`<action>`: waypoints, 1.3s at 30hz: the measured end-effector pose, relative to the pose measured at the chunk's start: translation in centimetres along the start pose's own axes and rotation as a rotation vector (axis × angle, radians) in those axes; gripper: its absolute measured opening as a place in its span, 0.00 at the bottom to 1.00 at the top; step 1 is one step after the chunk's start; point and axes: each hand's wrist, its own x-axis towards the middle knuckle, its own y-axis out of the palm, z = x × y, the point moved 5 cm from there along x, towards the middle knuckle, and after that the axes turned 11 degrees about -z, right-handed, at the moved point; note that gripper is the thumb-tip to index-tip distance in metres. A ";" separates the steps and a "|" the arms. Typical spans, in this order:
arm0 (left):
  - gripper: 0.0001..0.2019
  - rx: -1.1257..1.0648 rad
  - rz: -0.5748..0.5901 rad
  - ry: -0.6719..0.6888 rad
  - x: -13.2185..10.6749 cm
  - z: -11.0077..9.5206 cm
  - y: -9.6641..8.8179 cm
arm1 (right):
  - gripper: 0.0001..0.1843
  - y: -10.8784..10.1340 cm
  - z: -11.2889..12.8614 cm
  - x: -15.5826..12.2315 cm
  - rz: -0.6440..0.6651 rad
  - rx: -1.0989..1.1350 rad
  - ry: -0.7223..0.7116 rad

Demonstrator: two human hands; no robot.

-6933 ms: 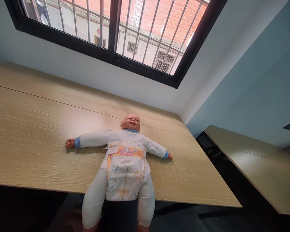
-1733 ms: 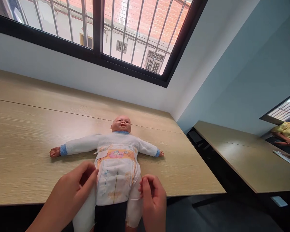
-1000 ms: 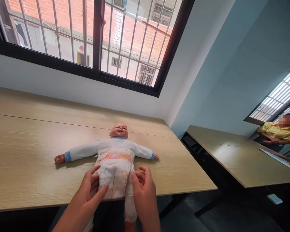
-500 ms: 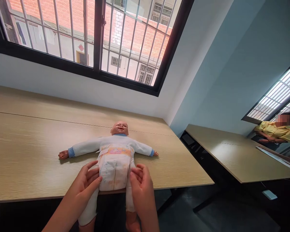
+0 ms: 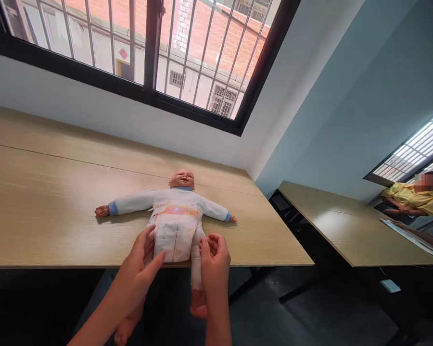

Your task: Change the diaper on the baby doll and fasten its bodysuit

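Note:
A baby doll [image 5: 135, 201] lies on its back on the wooden table, arms spread and legs hanging over the front edge. It wears a white top with blue cuffs and collar. Around its waist and hips is a diaper [image 5: 173, 235] with an orange patterned band at the front. My left hand [image 5: 144, 262] is beside the diaper on the left, thumb apart from the fingers, covering part of that leg. On the other side, my right hand [image 5: 216, 257] is at the doll's thigh, with fingers loosely curled and thumb near them; I see nothing held in it.
The wooden table [image 5: 50, 206] stands against the wall below a barred window [image 5: 151, 57]. A second table [image 5: 332, 226] stands to the right across a gap, with papers [image 5: 411, 238] on it. A person in a yellow shirt [image 5: 404, 194] sits behind it. A white box [image 5: 390, 286] lies lower right.
The view has shifted, so the table edge and doll appear higher. Both hands remain beside the diaper; my right hand now sits slightly farther from it.

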 end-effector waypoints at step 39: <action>0.35 0.126 0.016 0.098 -1.7 1.6 0.9 | 0.13 3.1 0.1 -4.4 0.188 -0.159 -0.257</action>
